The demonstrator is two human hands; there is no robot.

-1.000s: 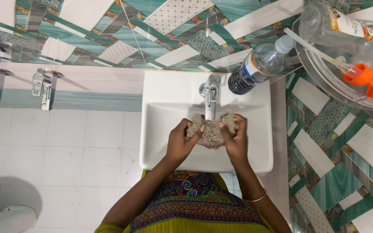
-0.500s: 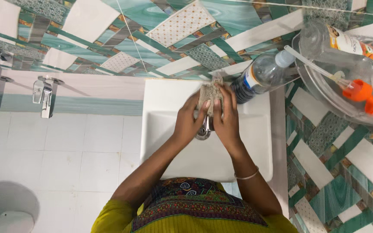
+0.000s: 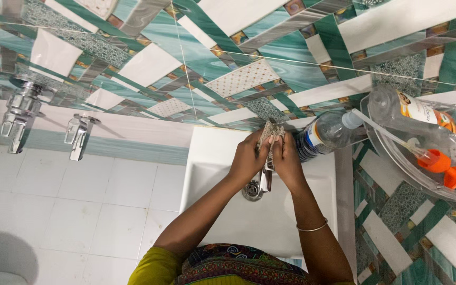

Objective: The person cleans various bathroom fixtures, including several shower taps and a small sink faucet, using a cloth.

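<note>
In the head view, the left hand (image 3: 247, 158) and the right hand (image 3: 287, 161) are raised together over the back edge of the white sink (image 3: 207, 174), at about 12 o'clock of the basin. Both hands are closed around a small brownish scrub pad (image 3: 271, 130). The fingers are curled on its lower part, and its top shows above the fingertips. The pad is pressed between the two hands, just above the chrome tap (image 3: 262, 182), which stands directly below the wrists.

At about 2 o'clock from the hands, a clear plastic bottle (image 3: 327, 134) with a dark lower band lies tilted on the sink corner, very near the right hand. Further at 3 o'clock, a transparent wall tray (image 3: 397, 163) holds a clear bottle with an orange pump (image 3: 433, 158). Far at 9 o'clock, two chrome wall taps (image 3: 77, 136) are fixed on the white tiles.

The risks, in my judgement: the right hand is so near the tilted bottle that a wide rubbing movement could knock it into the basin or onto the floor. The pad looks wet, so it could slip from the grip and fall behind the tap. Also, the knuckles could hit the hard tap if the hands come down quickly.
</note>
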